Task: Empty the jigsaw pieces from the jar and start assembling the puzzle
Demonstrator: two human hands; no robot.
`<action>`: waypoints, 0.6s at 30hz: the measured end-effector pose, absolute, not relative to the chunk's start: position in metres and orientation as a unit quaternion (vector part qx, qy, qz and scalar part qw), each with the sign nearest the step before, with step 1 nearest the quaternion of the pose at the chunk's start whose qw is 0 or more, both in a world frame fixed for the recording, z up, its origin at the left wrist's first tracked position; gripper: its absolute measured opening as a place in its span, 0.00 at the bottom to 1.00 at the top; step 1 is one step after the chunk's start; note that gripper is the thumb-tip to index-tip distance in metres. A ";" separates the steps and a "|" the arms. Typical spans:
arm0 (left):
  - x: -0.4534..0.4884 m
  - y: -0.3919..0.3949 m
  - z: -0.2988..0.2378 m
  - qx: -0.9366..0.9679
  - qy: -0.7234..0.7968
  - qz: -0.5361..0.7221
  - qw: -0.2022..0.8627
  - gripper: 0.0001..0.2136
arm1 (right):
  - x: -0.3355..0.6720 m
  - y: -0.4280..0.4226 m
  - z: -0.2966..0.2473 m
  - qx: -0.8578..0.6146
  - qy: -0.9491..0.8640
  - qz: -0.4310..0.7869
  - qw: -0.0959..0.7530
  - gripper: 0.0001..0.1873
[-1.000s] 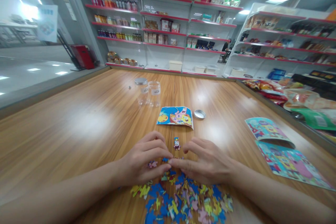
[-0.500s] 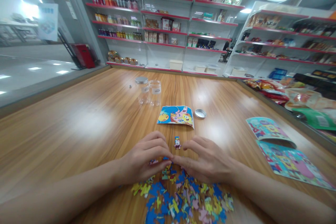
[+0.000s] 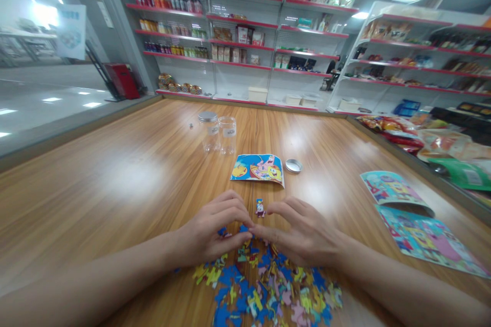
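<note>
My left hand [image 3: 217,225] is closed in a pinch over the near part of the table. A bit of blue jigsaw piece [image 3: 244,229] shows by its thumb and index finger, mostly hidden by them. My right hand [image 3: 301,230] has its fingers apart, with its thumb tip against the left fingertips. Just beyond the hands, a small joined bit of puzzle [image 3: 260,208] with a pink figure lies near the right index finger. Below both hands spreads a loose heap of jigsaw pieces [image 3: 268,286] in blue, yellow and pink, partly covered by the hands.
Past the joined bit lies a curved cartoon picture card [image 3: 258,168], with a metal lid [image 3: 293,165] beside it. Two clear jars, one lidded [image 3: 210,133] and one lidless [image 3: 227,135], stand farther back. Two more picture cards [image 3: 397,191] lie right, near packaged snacks [image 3: 452,148].
Both hands stay almost in place, with only a slight shift of the fingers where they meet. The puzzle bit, cards and jars have not moved on the table.
</note>
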State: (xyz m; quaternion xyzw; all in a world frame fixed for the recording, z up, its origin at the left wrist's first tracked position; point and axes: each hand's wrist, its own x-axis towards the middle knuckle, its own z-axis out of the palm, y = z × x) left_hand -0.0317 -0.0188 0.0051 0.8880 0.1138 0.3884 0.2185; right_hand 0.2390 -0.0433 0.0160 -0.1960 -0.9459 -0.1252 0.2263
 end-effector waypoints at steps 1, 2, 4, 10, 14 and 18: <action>-0.032 -0.019 0.005 0.888 0.113 0.389 0.219 0.11 | 0.239 -0.043 0.016 -0.196 -0.946 -0.124 0.226 0.29; -0.032 -0.019 0.005 0.887 0.113 0.389 0.220 0.11 | 0.239 -0.043 0.016 -0.196 -0.946 -0.124 0.227 0.30; -0.032 -0.019 0.005 0.887 0.115 0.388 0.221 0.11 | 0.239 -0.043 0.017 -0.197 -0.946 -0.125 0.227 0.30; -0.033 -0.018 0.005 0.888 0.121 0.382 0.226 0.12 | 0.240 -0.043 0.019 -0.199 -0.940 -0.130 0.244 0.31; -0.032 -0.016 0.004 0.893 0.126 0.373 0.220 0.15 | 0.239 -0.043 0.018 -0.195 -0.944 -0.118 0.238 0.30; -0.033 -0.017 0.004 0.899 0.136 0.358 0.212 0.18 | 0.239 -0.042 0.015 -0.201 -0.942 -0.086 0.256 0.27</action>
